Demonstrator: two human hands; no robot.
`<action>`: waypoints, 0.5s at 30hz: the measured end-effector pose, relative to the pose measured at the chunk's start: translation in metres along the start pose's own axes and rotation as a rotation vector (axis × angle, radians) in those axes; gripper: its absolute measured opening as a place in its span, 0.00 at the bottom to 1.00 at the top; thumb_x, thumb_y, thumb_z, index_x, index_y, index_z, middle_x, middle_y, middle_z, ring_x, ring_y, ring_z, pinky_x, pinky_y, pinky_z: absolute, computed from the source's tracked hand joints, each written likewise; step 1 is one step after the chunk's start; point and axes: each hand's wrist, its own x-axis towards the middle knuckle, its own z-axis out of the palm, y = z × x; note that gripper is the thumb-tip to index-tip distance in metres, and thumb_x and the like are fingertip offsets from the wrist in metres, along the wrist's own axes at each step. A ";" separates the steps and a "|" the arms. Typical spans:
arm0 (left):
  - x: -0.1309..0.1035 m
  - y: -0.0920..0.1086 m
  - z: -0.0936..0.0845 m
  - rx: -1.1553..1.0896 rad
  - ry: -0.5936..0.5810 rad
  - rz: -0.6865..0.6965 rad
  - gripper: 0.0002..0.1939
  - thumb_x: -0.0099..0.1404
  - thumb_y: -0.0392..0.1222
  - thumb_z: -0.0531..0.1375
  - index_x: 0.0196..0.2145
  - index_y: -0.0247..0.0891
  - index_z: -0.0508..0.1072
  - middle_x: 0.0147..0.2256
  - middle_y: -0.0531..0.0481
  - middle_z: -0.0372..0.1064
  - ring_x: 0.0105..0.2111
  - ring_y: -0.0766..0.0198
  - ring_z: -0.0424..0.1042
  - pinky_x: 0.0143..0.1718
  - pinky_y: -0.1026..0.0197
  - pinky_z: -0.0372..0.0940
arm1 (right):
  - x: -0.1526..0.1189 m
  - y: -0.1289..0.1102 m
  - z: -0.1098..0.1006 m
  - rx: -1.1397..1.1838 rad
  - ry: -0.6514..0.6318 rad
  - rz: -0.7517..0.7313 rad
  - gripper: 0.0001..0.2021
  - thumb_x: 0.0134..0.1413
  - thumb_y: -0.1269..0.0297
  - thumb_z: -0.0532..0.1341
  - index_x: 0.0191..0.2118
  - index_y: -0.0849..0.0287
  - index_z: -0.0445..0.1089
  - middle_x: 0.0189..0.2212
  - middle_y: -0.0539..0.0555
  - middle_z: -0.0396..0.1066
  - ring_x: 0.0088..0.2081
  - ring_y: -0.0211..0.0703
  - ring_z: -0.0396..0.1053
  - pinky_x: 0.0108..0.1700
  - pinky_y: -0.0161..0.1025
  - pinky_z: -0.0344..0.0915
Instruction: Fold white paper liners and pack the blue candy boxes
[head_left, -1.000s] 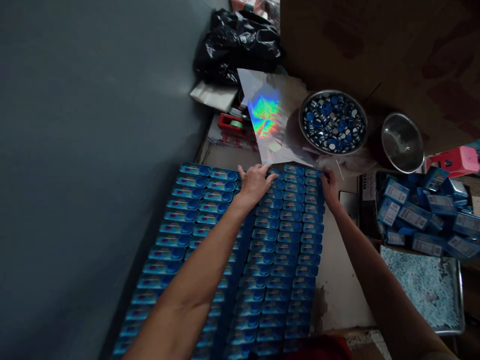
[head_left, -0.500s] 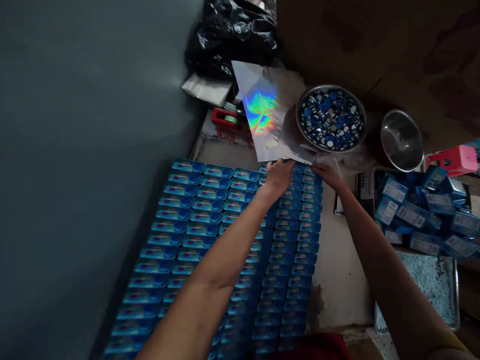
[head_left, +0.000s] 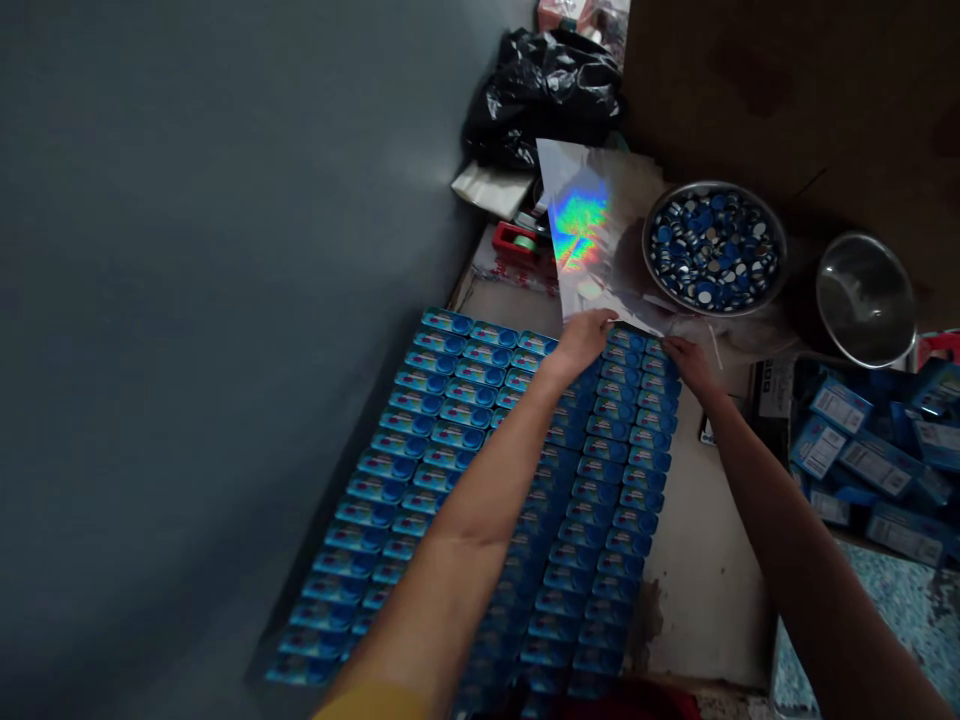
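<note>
Rows of small blue packs (head_left: 457,411) lie side by side on the pale table. Beyond their far edge is a shiny holographic sheet (head_left: 592,225). My left hand (head_left: 583,345) has its fingers closed at the sheet's near edge, above the far packs. To its right, my right hand (head_left: 686,360) pinches the sheet's near right corner. The sheet's far part lies flat, reaching under or beside a metal bowl (head_left: 715,250) full of blue and silver discs.
A second metal bowl (head_left: 865,298) stands at the right, near a box of blue cartons (head_left: 877,460). Below them is a tray of pale blue bits (head_left: 885,620). A red tape dispenser (head_left: 514,240) and black plastic bag (head_left: 551,95) sit beyond the packs.
The view has turned left, so everything appears further right. Both hands remain at the sheet's near edge, with little visible movement relative to it.
</note>
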 end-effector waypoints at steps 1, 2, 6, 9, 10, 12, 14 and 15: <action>-0.002 -0.008 -0.008 -0.034 0.029 -0.007 0.17 0.73 0.35 0.54 0.55 0.38 0.78 0.52 0.43 0.79 0.51 0.58 0.77 0.56 0.59 0.68 | 0.000 0.000 0.001 0.007 0.002 -0.003 0.19 0.63 0.50 0.57 0.45 0.56 0.81 0.44 0.54 0.82 0.48 0.51 0.76 0.54 0.47 0.69; -0.005 -0.017 -0.015 -0.081 0.077 -0.026 0.17 0.73 0.36 0.55 0.54 0.37 0.79 0.49 0.43 0.80 0.48 0.59 0.79 0.53 0.60 0.70 | -0.001 0.000 0.001 0.015 0.005 -0.007 0.19 0.63 0.50 0.57 0.45 0.56 0.81 0.44 0.54 0.81 0.48 0.51 0.76 0.54 0.47 0.69; -0.025 -0.050 -0.043 -0.240 0.389 -0.170 0.13 0.67 0.36 0.60 0.46 0.38 0.82 0.41 0.47 0.83 0.41 0.59 0.80 0.46 0.60 0.71 | -0.001 0.001 0.002 0.042 0.015 -0.017 0.19 0.62 0.51 0.57 0.43 0.56 0.81 0.42 0.54 0.81 0.47 0.50 0.75 0.53 0.46 0.68; -0.037 -0.056 -0.048 -0.194 0.512 -0.264 0.10 0.65 0.38 0.62 0.42 0.39 0.83 0.40 0.48 0.83 0.41 0.58 0.80 0.47 0.59 0.71 | 0.000 0.002 0.004 0.049 0.032 -0.009 0.18 0.61 0.50 0.58 0.42 0.55 0.81 0.40 0.54 0.81 0.45 0.50 0.75 0.53 0.46 0.68; -0.039 -0.053 -0.045 -0.172 0.507 -0.265 0.10 0.65 0.38 0.63 0.42 0.39 0.83 0.40 0.47 0.83 0.41 0.57 0.80 0.47 0.59 0.70 | 0.001 0.002 0.004 0.049 0.042 -0.007 0.18 0.61 0.50 0.58 0.41 0.55 0.81 0.40 0.54 0.81 0.45 0.50 0.75 0.53 0.46 0.68; -0.038 -0.039 -0.032 -0.121 0.423 -0.206 0.09 0.66 0.39 0.63 0.42 0.39 0.83 0.41 0.46 0.82 0.43 0.57 0.80 0.49 0.59 0.70 | 0.001 0.001 0.005 0.048 0.065 -0.006 0.17 0.60 0.50 0.59 0.39 0.54 0.81 0.39 0.54 0.81 0.45 0.52 0.75 0.53 0.47 0.68; -0.032 -0.020 -0.013 -0.052 0.278 -0.099 0.11 0.68 0.39 0.63 0.46 0.40 0.83 0.45 0.45 0.82 0.47 0.55 0.79 0.53 0.58 0.69 | 0.000 -0.001 0.004 0.052 0.084 -0.009 0.17 0.59 0.50 0.59 0.38 0.55 0.81 0.38 0.55 0.81 0.45 0.52 0.75 0.51 0.47 0.68; -0.028 -0.011 -0.004 -0.012 0.199 -0.043 0.13 0.70 0.40 0.62 0.49 0.41 0.82 0.48 0.45 0.81 0.49 0.55 0.78 0.54 0.58 0.68 | -0.002 -0.002 0.003 0.054 0.090 -0.012 0.18 0.59 0.49 0.59 0.39 0.55 0.81 0.39 0.55 0.81 0.44 0.52 0.75 0.51 0.46 0.68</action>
